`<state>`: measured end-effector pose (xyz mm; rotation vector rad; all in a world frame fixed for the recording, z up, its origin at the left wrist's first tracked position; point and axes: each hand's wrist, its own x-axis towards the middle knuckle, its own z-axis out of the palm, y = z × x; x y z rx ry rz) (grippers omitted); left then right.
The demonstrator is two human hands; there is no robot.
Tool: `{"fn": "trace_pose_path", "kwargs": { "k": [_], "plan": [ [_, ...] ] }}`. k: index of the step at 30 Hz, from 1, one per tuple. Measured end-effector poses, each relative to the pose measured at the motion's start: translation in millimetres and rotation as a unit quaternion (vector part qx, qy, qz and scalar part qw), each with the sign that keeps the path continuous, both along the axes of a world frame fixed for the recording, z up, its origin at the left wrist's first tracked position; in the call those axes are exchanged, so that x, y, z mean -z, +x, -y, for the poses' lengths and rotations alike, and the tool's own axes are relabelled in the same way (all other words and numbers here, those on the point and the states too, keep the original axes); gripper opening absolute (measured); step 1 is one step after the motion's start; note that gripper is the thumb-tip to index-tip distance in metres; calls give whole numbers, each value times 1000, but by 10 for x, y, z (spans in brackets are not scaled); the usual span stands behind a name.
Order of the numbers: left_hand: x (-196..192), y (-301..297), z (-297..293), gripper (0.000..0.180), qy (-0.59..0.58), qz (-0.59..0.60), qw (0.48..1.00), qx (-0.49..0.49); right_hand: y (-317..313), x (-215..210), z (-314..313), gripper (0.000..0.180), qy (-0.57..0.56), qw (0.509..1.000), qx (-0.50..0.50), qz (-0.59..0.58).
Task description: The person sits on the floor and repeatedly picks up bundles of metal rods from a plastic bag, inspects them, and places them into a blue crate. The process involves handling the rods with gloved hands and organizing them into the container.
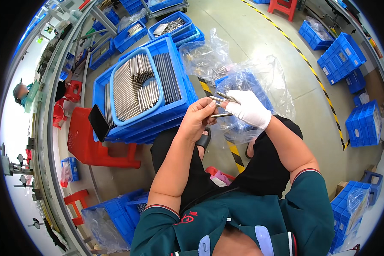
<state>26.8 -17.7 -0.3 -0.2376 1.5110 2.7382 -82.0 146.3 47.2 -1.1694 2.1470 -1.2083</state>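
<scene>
The white-gloved right hand (248, 110) has its grip closed around slim metal rods (222, 114), held between the hands above the person's knees. The bare left hand (199, 115) brings thumb and fingers together on the rods' left ends. To the far left, a light-blue tray (161, 91) of similar rods sits on a blue crate (153, 127), with a black phone (99, 123) at its near left corner. Clear plastic (281, 79) lies beyond the right hand.
</scene>
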Motion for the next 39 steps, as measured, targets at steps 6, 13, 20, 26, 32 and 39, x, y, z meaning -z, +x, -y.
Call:
{"fn": "trace_pose_path", "kwargs": {
  "k": [6,13,20,26,32,39],
  "plan": [
    [-112,-6,-42,24,-192,-12,980,-55,-3,30,7,27,-5,1000,10,11],
    [-122,16,-4,28,-278,28,960,-29,17,58,5,27,9,1000,-1,10],
    [-137,36,54,27,-353,-40,920,-165,-99,88,-153,27,-9,988,50,145],
    [-102,14,19,25,-132,-13,991,-30,-22,32,-133,31,29,989,-20,145],
    [-96,17,21,23,-144,-11,989,-12,-32,96,-114,28,12,996,-32,88],
    [-165,49,30,21,-119,-29,992,-8,-20,7,-109,29,37,993,-41,100]
  ]
}}
